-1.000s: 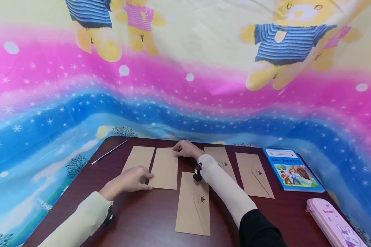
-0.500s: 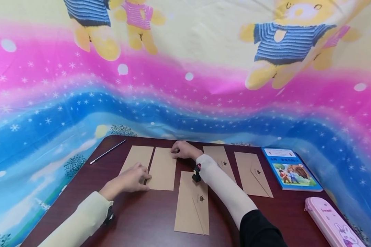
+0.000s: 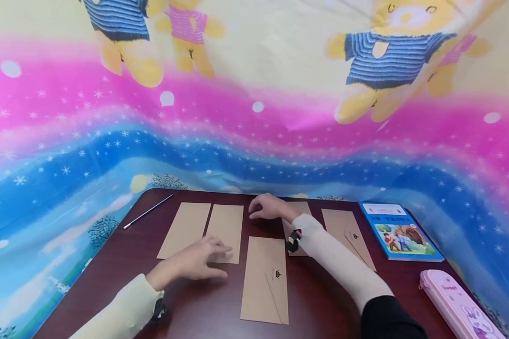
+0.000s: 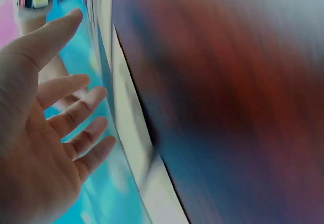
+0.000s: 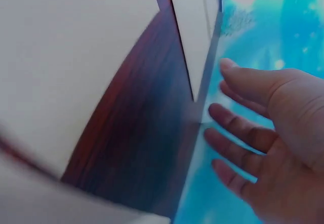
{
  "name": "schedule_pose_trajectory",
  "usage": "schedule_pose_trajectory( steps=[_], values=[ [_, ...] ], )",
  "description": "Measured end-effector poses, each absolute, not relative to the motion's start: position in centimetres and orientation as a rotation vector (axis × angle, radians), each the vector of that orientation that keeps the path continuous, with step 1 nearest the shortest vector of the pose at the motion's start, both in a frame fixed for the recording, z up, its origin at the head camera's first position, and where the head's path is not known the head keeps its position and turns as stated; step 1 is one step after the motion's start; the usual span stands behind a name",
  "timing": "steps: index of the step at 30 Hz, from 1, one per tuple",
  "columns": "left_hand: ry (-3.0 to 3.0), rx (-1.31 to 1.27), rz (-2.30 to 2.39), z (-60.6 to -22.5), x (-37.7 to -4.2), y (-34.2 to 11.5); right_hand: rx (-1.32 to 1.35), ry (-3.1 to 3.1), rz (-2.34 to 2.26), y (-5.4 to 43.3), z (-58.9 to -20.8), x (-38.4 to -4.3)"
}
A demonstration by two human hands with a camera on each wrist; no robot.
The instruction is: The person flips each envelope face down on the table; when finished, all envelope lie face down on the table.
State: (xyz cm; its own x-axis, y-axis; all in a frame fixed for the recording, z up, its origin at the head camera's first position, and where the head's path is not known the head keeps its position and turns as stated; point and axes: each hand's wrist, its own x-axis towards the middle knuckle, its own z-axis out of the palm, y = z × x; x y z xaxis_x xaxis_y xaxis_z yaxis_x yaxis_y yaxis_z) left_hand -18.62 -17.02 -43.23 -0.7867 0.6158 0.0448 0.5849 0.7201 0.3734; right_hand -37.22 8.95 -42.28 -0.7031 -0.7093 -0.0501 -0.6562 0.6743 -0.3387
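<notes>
A plain rectangular brown-paper envelope (image 3: 229, 226) lies flat on the dark wooden bench (image 3: 186, 306), apparently spaced from its plain brown twin (image 3: 184, 230) to avoid overlap. The left hand (image 3: 195, 259), fingers apart, is over the envelope's near edge; the right hand (image 3: 271, 207), loosely spread, empty, beside its far corner.

Blue book (image 3: 402, 233), pink case (image 3: 458, 299), thin rod (image 3: 148, 211); patterned cloth (image 3: 237, 132)

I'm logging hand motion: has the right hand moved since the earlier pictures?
Yes, to the right: the right hand is now nearer the blue book in the head view.
</notes>
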Motion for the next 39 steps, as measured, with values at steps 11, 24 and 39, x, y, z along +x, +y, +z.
schedule_pose_trajectory(
  steps=[11,24,39],
  values=[
    [2.878,1.295,0.311,-43.9,-13.1,-12.3,-0.9,2.748,-0.284,14.1,-41.7,-29.8],
    [2.924,1.306,0.205,-44.5,-14.0,-11.2,-0.808,2.871,-0.277,13.9,-42.4,-28.7],
    [2.96,1.266,-0.099,-43.6,-13.6,-9.3,-0.707,2.809,-0.232,13.6,-42.0,-29.1]
  ],
)
